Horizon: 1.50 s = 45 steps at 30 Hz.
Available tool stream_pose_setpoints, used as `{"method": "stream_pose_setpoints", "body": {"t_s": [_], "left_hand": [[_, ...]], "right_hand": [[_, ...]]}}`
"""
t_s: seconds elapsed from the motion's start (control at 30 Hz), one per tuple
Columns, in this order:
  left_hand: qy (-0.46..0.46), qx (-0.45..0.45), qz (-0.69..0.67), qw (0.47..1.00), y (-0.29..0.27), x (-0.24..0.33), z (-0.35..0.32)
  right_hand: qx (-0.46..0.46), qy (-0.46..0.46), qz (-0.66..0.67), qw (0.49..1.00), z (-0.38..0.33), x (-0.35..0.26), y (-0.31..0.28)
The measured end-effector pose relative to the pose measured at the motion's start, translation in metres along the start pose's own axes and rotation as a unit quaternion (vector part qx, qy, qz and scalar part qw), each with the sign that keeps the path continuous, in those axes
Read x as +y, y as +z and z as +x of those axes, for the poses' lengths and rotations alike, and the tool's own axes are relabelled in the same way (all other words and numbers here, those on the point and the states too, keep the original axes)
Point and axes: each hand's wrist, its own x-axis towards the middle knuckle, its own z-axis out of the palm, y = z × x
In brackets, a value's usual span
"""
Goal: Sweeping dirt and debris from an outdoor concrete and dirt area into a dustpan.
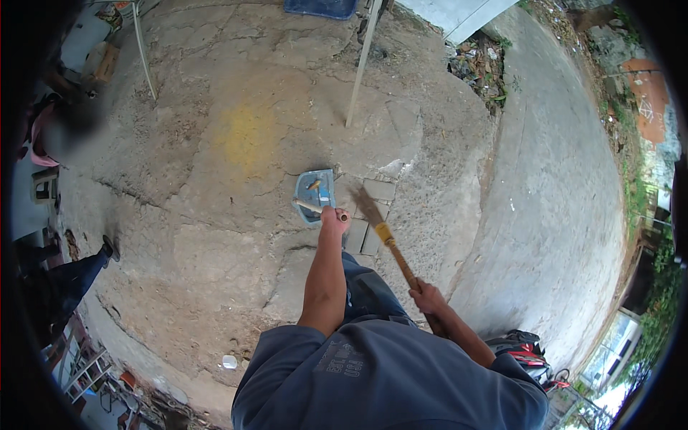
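- We stand on a cracked concrete floor with a yellow stain, a road curving past on our right; the surface looks rough and gritty, so we judge bristles will drag on it rather than glide.
- The broom runs from our right hand down and forward to the floor, its dark bristle head touching the ground just right of the dustpan. We judge it light and stiff along the wooden stick and springy at the bristles; mid-stick, where we grip it now, seems the place that gives control.
- The dustpan, blue and flat, lies on the floor ahead of our feet, a scrap of debris inside. It looks like thin plastic: light, a bit flexible, prone to skid unless pressed down by its pale handle.
- Our left hand is clenched round that handle near its end, arm stretched forward.
- Our right hand is wrapped round the broom stick, close to our body.
- A thin white pole stands beyond the dustpan, well apart.
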Motion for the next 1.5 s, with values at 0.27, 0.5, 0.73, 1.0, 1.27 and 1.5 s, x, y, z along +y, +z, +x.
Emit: {"method": "stream_pose_setpoints", "body": {"t_s": [0.27,0.5,0.73,1.0,1.27,1.5], "left_hand": [[-0.002,-0.028,-0.011,1.0,0.001,-0.001,-0.003],[0.006,-0.053,-0.001,0.999,-0.004,-0.009,-0.004],[0.028,-0.083,0.001,0.996,-0.053,0.022,-0.013],[-0.085,-0.103,0.145,0.98,-0.163,0.001,-0.063],[-0.145,-0.125,0.185,0.964,-0.215,-0.125,-0.072],[-0.199,-0.248,0.066,0.946,-0.194,-0.237,-0.088]], "right_hand": [[0.108,-0.051,-0.095,0.988,0.065,-0.004,-0.002],[-0.055,-0.064,-0.074,0.994,0.03,-0.015,0.035],[0.002,-0.125,-0.112,0.986,-0.016,0.029,0.028],[0.108,-0.025,-0.074,0.991,-0.026,0.121,-0.017],[0.13,-0.002,0.142,0.981,-0.04,0.252,-0.035],[0.164,0.022,0.269,0.949,-0.049,0.347,-0.071]]}}
